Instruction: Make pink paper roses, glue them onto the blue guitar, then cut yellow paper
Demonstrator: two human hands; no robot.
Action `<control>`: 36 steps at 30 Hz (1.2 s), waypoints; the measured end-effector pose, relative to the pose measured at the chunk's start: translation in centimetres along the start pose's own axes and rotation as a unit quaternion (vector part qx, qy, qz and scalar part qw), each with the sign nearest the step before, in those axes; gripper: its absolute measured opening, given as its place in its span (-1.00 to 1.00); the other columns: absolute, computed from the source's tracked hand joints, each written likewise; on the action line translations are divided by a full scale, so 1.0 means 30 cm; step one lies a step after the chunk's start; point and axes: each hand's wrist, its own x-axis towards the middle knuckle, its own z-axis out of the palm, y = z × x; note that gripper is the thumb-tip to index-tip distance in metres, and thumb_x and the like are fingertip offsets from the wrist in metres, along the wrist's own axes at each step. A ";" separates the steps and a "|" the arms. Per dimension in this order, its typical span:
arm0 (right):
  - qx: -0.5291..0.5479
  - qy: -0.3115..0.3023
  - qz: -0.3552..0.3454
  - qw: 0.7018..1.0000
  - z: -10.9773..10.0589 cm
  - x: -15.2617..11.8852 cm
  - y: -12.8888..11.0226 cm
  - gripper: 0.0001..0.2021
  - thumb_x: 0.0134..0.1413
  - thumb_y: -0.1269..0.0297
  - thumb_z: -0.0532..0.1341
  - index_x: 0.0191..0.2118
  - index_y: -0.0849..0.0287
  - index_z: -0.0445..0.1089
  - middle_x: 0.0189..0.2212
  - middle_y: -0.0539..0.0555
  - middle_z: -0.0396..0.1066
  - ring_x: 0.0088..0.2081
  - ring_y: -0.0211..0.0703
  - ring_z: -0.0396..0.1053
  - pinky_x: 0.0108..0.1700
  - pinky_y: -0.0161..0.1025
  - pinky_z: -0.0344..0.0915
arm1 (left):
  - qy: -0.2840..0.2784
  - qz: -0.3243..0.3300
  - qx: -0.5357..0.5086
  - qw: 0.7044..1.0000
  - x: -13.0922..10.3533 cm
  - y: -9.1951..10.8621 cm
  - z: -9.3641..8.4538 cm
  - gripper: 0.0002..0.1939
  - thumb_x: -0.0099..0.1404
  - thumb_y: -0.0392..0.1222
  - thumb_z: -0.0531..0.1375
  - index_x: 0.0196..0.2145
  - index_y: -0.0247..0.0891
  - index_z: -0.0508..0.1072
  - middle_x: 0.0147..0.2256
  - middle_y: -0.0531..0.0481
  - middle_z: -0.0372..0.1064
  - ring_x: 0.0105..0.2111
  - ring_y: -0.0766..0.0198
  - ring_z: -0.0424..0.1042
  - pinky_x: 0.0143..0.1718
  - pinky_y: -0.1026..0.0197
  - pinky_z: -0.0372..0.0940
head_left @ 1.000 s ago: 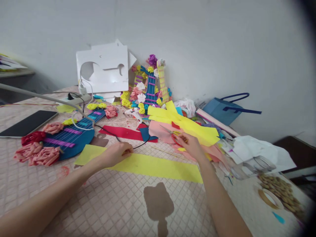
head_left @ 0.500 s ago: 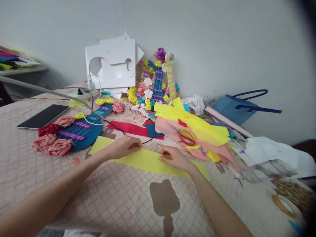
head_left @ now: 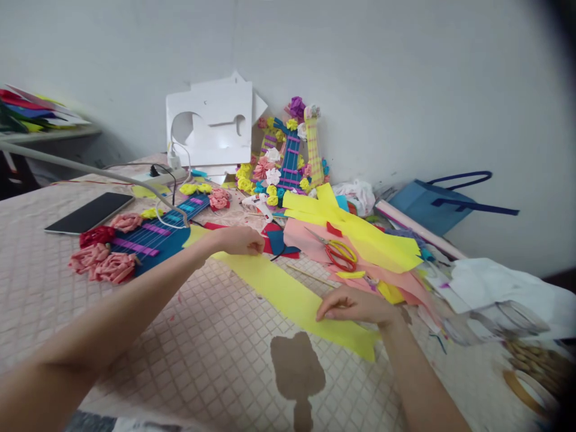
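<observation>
A long pale-yellow strip of thin crepe-like paper (head_left: 279, 291) slants across the tabletop, its near end toward the lower right. My left hand (head_left: 240, 241) is closed at the strip's far edge, fingertips pinched together there. Farther right, my right hand (head_left: 357, 305) curls over the strip with thumb and fingers pinching its surface near the right end. Left of my left hand lies a blue guitar-shaped piece (head_left: 173, 243) with purple bars and paper roses, partly hidden by my forearm. Scissors (head_left: 339, 252) with red and yellow handles rest on pink sheets beyond my right hand.
A white glue gun (head_left: 258, 205) stands behind the strip, near a thin stick (head_left: 310, 276). Bright yellow sheets (head_left: 351, 225) lie at the right. A tablet (head_left: 90, 213) is at the left, decorated guitars (head_left: 290, 156) lean at the wall, and a tape roll (head_left: 526, 390) sits lower right.
My right hand has moved right and nearer along the strip, away from my left hand. The strip has turned, its right end now closer to me. The view has shifted slightly.
</observation>
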 end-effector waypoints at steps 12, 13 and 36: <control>0.235 0.198 -0.063 0.949 0.031 0.045 0.044 -0.61 0.01 0.12 0.28 -0.01 0.06 0.39 -0.10 0.12 0.43 -0.12 -0.13 0.40 -0.08 -0.17 0.31 | 0.176 0.100 -0.045 0.978 -0.101 0.245 0.253 -0.26 0.09 -0.37 0.19 0.22 -0.18 0.06 0.21 -0.15 0.10 0.17 0.05 0.14 0.14 -0.01 0.12; 0.238 0.204 -0.072 0.947 0.037 0.057 0.041 -0.62 -0.01 0.16 0.30 -0.02 0.05 0.39 -0.13 0.10 0.44 -0.14 -0.15 0.40 -0.09 -0.19 0.31 | 0.191 0.080 -0.054 0.977 -0.098 0.255 0.278 -0.28 0.09 -0.31 0.23 0.20 -0.19 0.10 0.19 -0.16 0.14 0.16 0.02 0.15 0.13 -0.03 0.13; 0.044 0.368 -0.175 0.912 0.080 0.060 -0.063 -0.89 -0.06 0.22 0.33 -0.42 0.11 0.43 -0.18 0.14 0.41 -0.12 -0.01 0.36 -0.12 -0.12 0.29 | 0.247 0.015 0.028 0.968 -0.046 0.290 0.386 -0.84 0.20 -0.21 0.20 -0.25 -0.25 0.32 -0.22 -0.04 0.37 -0.19 0.17 0.33 -0.17 0.13 0.14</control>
